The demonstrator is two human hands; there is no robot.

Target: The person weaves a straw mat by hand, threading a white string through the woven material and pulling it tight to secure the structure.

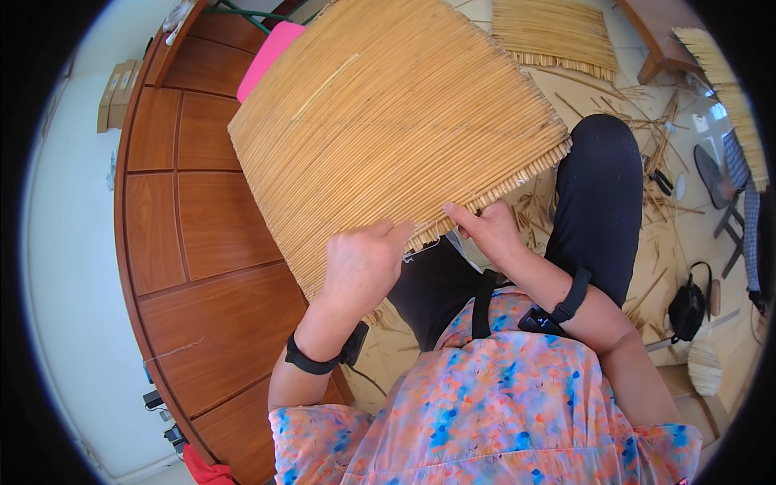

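Observation:
A large panel of thin straw-coloured stalks (396, 113), laid side by side, slants up in front of me. My right hand (489, 230) grips its near edge, with the thumb on top and the other fingers mostly hidden underneath. Just to the left, my left hand (364, 263) is closed at the same edge, knuckles up. Its fingertips press together against the stalk ends, and whether a loose stalk is pinched there is hidden. Beneath the panel's right corner is my bent knee (600, 162) in black trousers.
A brown wooden cabinet (218, 218) lines the left side. Behind the panel shows something pink (267, 56). On the floor to the right lie another stalk panel (558, 36), scattered stalks (638, 117), a dark-handled hand tool (661, 182) and a black bag (689, 307). Another person's slipper (711, 176) is at far right.

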